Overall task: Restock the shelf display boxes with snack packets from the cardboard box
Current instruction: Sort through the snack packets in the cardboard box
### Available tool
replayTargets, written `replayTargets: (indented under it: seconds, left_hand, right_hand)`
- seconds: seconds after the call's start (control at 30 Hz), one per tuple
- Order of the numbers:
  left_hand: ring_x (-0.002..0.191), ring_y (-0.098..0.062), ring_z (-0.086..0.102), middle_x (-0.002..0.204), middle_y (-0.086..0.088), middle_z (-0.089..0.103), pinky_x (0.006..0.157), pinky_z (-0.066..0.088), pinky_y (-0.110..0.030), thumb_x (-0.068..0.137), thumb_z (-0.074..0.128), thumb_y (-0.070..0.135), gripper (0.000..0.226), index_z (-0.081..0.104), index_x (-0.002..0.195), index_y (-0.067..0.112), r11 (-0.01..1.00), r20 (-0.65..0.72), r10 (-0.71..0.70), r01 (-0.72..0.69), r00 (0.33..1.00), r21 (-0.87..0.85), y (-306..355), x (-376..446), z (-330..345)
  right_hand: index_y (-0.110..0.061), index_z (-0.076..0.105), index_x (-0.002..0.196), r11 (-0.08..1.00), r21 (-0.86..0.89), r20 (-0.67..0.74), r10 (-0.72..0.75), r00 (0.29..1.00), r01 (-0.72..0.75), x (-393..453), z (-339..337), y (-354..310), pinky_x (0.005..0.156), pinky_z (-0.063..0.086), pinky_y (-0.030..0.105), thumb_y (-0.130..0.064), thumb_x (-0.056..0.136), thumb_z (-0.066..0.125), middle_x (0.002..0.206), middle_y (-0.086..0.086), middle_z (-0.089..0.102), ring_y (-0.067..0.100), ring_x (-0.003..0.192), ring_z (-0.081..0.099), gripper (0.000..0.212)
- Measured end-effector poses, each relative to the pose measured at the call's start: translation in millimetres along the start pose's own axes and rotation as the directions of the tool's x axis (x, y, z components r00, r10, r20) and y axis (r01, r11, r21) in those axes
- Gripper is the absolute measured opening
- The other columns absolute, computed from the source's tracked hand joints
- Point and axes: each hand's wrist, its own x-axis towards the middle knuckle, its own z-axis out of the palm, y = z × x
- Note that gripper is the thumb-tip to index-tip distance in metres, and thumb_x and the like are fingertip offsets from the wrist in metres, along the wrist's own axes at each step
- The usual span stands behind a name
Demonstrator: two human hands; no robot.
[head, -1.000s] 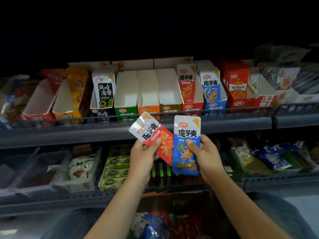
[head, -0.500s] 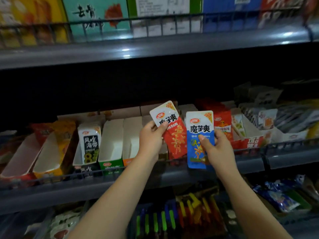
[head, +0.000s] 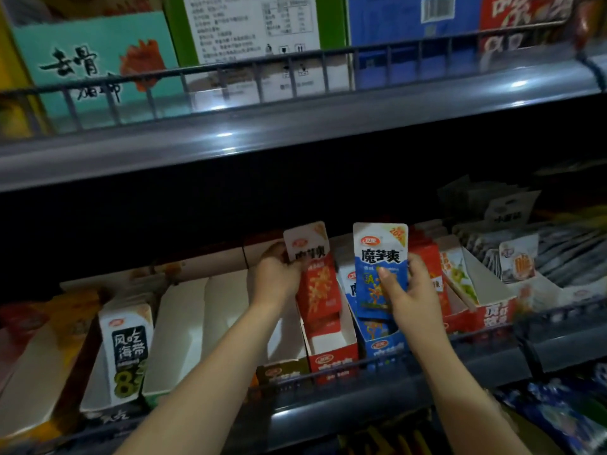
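My left hand grips a red snack packet by its white top, upright inside the red display box on the middle shelf. My right hand holds a blue snack packet upright over the blue display box, which has a blue packet in it. Left of the red box stand several open white-walled display boxes. The cardboard box is out of view.
A wire rail runs along the shelf front. A black-and-white seaweed packet stands in a box at the left; red and grey packets fill boxes at the right. The upper shelf overhangs, carrying large cartons.
Both hands rose from below the shelf and moved forward; the red packet went into the red box and the blue packet came over the blue box. The view tilted upward.
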Motion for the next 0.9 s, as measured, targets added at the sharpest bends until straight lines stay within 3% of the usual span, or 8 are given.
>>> replayTargets:
  seconds: [0.07,0.17,0.27,0.37,0.5,0.6,0.73,0.9]
  left_hand:
    - [0.092,-0.008,0.055,0.102,0.002,0.063,0.058,0.041,-0.001,0.09,0.063,0.013,0.022,0.059,0.112,0.015,0.994,0.022,0.026,-0.028,0.999,0.11,-4.6,-3.2,3.1]
    - [0.092,-0.009,0.056,0.106,0.0,0.064,0.053,0.036,0.004,0.09,0.063,0.013,0.03,0.055,0.118,0.011,0.968,0.027,0.119,-0.122,0.993,0.217,-10.0,-4.5,6.0]
    - [0.092,-0.01,0.061,0.101,0.003,0.063,0.053,0.041,-0.004,0.09,0.062,0.014,0.031,0.048,0.118,0.017,0.943,0.074,0.184,-0.197,0.98,0.27,-12.0,-0.6,6.5]
    - [0.1,-0.011,0.059,0.109,0.002,0.062,0.073,0.045,-0.01,0.089,0.062,0.015,0.029,0.052,0.116,0.02,0.874,0.115,0.251,-0.276,0.961,0.4,-13.5,5.3,2.7]
    - [0.11,-0.02,0.054,0.115,-0.001,0.06,0.098,0.041,-0.042,0.087,0.064,0.027,0.028,0.057,0.114,0.026,0.752,0.108,0.245,-0.259,0.964,0.607,-21.1,18.4,-0.2]
    - [0.112,-0.021,0.05,0.111,0.001,0.057,0.098,0.04,-0.043,0.087,0.064,0.031,0.023,0.062,0.108,0.024,0.748,0.145,0.203,-0.249,0.968,0.615,-24.4,26.1,-0.6]
    - [0.115,-0.025,0.047,0.121,-0.003,0.054,0.096,0.043,-0.041,0.082,0.069,0.036,0.027,0.065,0.104,0.021,0.761,0.117,0.16,-0.198,0.98,0.618,-26.8,37.5,-0.3]
    - [0.119,-0.025,0.043,0.13,-0.004,0.046,0.096,0.041,-0.038,0.083,0.068,0.027,0.037,0.054,0.117,0.022,0.731,0.039,0.266,-0.228,0.963,0.643,-28.8,33.3,4.4]
  right_hand:
    - [-0.043,0.048,0.103,1.0,0.006,0.006,0.024,1.0,-0.024,5.7,0.2,4.8,0.091,0.05,0.051,-0.031,0.09,0.058,0.116,-0.004,0.063,0.021,0.11,0.06,0.02]
    - [-0.042,0.048,0.106,0.998,0.001,0.021,0.059,0.998,-0.059,11.0,2.1,11.9,0.09,0.05,0.052,-0.031,0.09,0.058,0.117,-0.004,0.062,0.022,0.11,0.06,0.022]
    - [-0.044,0.049,0.102,0.996,0.007,0.03,0.085,0.996,-0.086,13.4,2.8,15.6,0.088,0.052,0.052,-0.029,0.09,0.057,0.114,-0.005,0.064,0.023,0.107,0.062,0.02]
    - [-0.042,0.051,0.105,0.993,0.005,0.059,0.122,0.991,-0.122,14.9,2.4,17.4,0.086,0.053,0.052,-0.028,0.091,0.056,0.115,-0.006,0.063,0.022,0.106,0.063,0.02]
    - [-0.032,0.048,0.122,0.994,-0.071,0.109,0.096,0.989,-0.089,17.1,1.0,19.4,0.091,0.051,0.047,-0.03,0.092,0.055,0.124,-0.006,0.059,0.021,0.116,0.056,0.031]
    - [-0.025,0.043,0.131,0.987,-0.143,0.117,0.093,0.989,-0.075,17.4,0.0,20.1,0.085,0.052,0.032,-0.027,0.095,0.051,0.127,-0.003,0.056,0.019,0.117,0.055,0.037]
    - [-0.022,0.039,0.135,0.973,-0.215,0.116,0.106,0.988,-0.079,16.8,0.2,21.5,0.089,0.049,0.037,-0.029,0.097,0.046,0.131,0.0,0.053,0.022,0.116,0.054,0.039]
    - [-0.02,0.045,0.125,0.965,-0.246,0.124,0.129,0.984,-0.096,19.7,-1.4,23.6,0.092,0.05,0.047,-0.03,0.096,0.048,0.127,0.003,0.057,0.024,0.112,0.057,0.031]
